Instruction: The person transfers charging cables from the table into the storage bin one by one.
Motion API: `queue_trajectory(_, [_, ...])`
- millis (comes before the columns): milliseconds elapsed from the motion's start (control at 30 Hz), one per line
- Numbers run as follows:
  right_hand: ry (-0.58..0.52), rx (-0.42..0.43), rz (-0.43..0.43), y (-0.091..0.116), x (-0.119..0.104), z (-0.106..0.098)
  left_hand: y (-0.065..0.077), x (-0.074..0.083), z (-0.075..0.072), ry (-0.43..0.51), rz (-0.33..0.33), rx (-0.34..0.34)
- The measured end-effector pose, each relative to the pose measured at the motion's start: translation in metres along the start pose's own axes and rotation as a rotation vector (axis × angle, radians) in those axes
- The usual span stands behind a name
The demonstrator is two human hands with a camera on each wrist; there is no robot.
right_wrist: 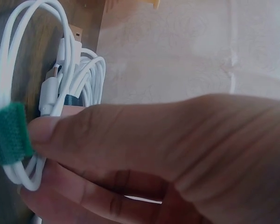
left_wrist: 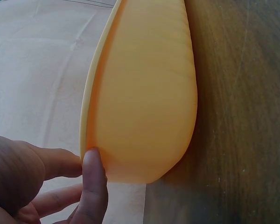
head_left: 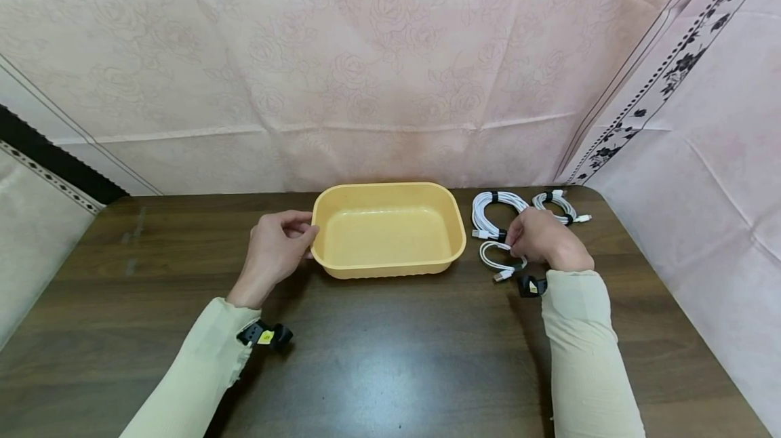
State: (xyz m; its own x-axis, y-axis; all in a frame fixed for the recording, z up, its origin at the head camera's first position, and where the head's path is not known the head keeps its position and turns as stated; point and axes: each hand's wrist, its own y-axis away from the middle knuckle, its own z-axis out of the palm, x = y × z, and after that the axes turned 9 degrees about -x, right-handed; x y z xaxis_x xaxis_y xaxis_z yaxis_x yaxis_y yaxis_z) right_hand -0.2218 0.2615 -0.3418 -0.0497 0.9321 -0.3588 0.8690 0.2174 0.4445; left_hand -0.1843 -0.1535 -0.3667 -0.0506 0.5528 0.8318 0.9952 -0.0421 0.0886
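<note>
A yellow plastic basin (head_left: pixel 390 238) sits near the back edge of the table. My left hand (head_left: pixel 274 245) pinches its left rim between thumb and fingers, with the thumb on the outer wall in the left wrist view. On the right, my right hand (head_left: pixel 544 238) holds a small coiled white USB cable (head_left: pixel 504 275) between thumb and fingers. A green hook-and-loop strap (right_wrist: pixel 10 133) binds that coil, and the thumb tip lies right beside the strap. The fingers hide part of the loop.
Behind the right hand lie a larger white cable coil (head_left: pixel 479 214) with black ties and another white coil (head_left: pixel 567 209) farther right. Patterned cloth (head_left: pixel 366 85) hangs behind the brown wooden table (head_left: pixel 378 356). A small camera (head_left: pixel 532 286) is strapped at the right wrist.
</note>
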Motion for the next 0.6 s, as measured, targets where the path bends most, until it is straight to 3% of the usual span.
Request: queue_trajectory(600, [0.024,0.077,-0.036,0.0012,-0.0014,-0.0013,0.0005,0.0001,0.0004,0.008,0.006,-0.004])
